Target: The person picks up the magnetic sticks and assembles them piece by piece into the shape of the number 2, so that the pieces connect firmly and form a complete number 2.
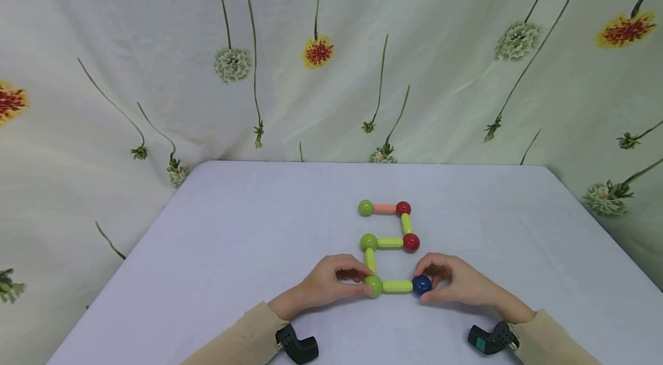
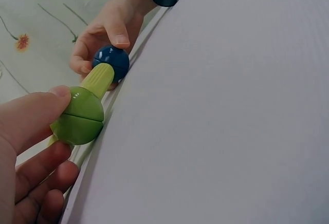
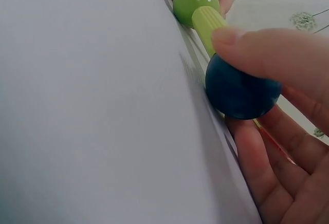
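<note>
On the table, balls and short rods are joined in a shape like a figure 2. My left hand point(image 1: 330, 281) pinches the near-left green ball point(image 1: 374, 286) between thumb and fingers. At the near-right end, my right hand point(image 1: 461, 281) pinches a dark blue ball point(image 1: 422, 285). A yellow-green rod point(image 1: 397, 286) links these two balls. In the left wrist view, the green ball point(image 2: 78, 116) shows a seam around its middle. The right wrist view has the thumb on top of the blue ball point(image 3: 241, 88) and fingers beneath it.
Farther back, the chain continues through a green ball point(image 1: 369, 242), two red balls point(image 1: 411, 242) and an orange rod point(image 1: 384, 209) to another green ball point(image 1: 365, 207). A white cloth covers the table point(image 1: 259, 209). Behind it hangs a flowered curtain point(image 1: 440, 65). Each wrist wears a black device point(image 1: 297, 345).
</note>
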`<state>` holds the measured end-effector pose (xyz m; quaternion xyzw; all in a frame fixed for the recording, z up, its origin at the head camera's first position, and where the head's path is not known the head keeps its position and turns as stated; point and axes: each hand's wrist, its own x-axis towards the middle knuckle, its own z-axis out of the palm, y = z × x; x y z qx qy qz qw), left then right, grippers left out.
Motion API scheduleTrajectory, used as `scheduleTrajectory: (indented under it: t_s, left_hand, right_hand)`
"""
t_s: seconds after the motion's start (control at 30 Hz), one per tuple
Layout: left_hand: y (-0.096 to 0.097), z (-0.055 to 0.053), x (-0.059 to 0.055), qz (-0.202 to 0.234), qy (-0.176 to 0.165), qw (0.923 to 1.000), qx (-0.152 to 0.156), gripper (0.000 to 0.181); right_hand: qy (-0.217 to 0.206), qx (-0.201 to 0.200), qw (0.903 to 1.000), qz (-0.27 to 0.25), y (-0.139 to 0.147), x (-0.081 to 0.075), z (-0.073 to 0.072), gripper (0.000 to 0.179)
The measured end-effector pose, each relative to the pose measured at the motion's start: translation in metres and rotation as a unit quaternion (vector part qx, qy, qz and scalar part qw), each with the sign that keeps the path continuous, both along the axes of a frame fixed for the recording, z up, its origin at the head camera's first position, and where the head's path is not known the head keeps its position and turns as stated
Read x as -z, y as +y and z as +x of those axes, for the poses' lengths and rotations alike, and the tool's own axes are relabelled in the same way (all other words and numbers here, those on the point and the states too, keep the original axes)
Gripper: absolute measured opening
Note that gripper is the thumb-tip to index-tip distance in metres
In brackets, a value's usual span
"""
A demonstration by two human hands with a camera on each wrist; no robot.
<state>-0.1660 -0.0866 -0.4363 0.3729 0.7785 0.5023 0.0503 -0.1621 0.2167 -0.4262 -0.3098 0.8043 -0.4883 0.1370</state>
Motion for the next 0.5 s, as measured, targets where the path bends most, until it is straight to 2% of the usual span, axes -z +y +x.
scheduleTrajectory:
  t_s: [0.1, 0.27, 0.5]
  left_hand:
    - [0.001, 0.005, -0.009, -0.001, 0.007, 0.9999, -0.007, 0.024]
    - [0.003, 0.014, -0.029, -0.007, -0.001, 0.9999, -0.014, 0.025]
    - [0.003, 0.015, -0.035, -0.015, -0.003, 0.9995, -0.028, 0.023]
  right_hand:
    - [0.007, 0.002, 1.0, -0.006, 0.0, 0.0, 0.0, 0.032]
    - [0.026, 0.011, 0.9995, -0.014, 0.0, 0.001, 0.001, 0.032]
    - [0.042, 0.037, 0.9984, -0.004, -0.002, 0.001, 0.0, 0.033]
